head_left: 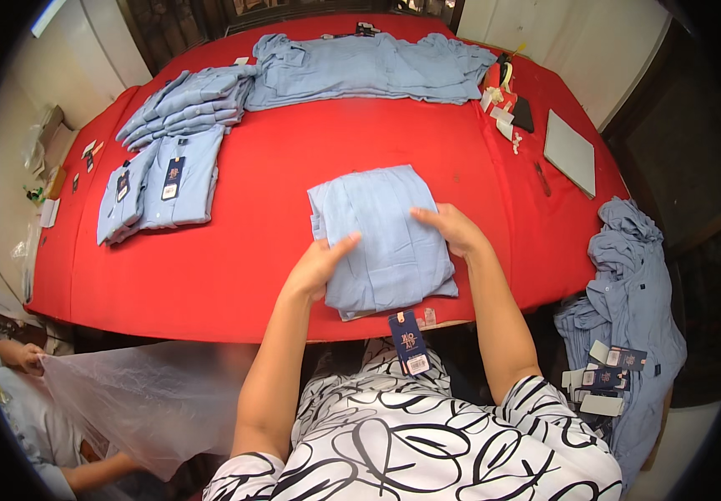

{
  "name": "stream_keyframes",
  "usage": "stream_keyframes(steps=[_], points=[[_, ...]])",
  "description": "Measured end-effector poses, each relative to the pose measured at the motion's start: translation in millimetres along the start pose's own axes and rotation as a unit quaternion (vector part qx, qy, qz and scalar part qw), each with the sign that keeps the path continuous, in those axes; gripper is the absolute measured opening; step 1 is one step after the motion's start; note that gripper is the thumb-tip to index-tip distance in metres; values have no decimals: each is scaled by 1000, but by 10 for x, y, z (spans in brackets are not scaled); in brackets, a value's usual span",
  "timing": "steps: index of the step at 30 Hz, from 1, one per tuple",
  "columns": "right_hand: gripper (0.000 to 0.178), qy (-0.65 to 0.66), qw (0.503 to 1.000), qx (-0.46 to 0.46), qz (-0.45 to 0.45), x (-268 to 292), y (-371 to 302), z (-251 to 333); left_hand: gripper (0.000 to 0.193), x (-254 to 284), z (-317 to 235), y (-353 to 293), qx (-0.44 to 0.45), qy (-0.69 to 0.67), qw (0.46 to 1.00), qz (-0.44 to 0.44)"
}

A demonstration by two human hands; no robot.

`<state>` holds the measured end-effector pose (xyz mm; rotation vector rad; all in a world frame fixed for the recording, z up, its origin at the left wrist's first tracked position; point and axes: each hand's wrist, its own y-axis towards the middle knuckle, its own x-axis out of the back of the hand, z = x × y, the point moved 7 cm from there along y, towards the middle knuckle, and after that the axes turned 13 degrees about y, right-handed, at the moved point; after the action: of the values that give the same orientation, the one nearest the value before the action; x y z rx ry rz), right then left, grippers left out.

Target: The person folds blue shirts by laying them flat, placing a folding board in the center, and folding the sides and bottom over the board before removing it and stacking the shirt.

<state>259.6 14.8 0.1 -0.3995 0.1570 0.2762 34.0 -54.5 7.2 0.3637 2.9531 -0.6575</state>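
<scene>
A light blue shirt [385, 242], folded into a rectangle, lies at the near edge of the red-covered table [277, 192]. My left hand [320, 265] grips its left side, thumb on top and fingers hidden beneath. On the opposite side my right hand [454, 229] holds it the same way, its thumb resting on the cloth. From the shirt's near edge a dark blue hang tag [409, 341] dangles over the table edge.
Folded shirts [178, 179] with tags lie at left, beside a stack [189, 104]. More shirts [369, 71] spread along the far side. A grey flat board [570, 153] is at right. Loose shirts [636, 292] hang at far right. Another person's hand [28, 357] holds a plastic bag [152, 401].
</scene>
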Motion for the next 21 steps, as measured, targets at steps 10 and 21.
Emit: stream_keyframes(steps=[10, 21], points=[[46, -76, 996, 47, -12, 284, -487, -193, 51, 121, 232, -276, -70, 139, 985, -72], [36, -167, 978, -117, 40, 151, -903, -215, 55, -7, 224, -729, 106, 306, 944, 60]])
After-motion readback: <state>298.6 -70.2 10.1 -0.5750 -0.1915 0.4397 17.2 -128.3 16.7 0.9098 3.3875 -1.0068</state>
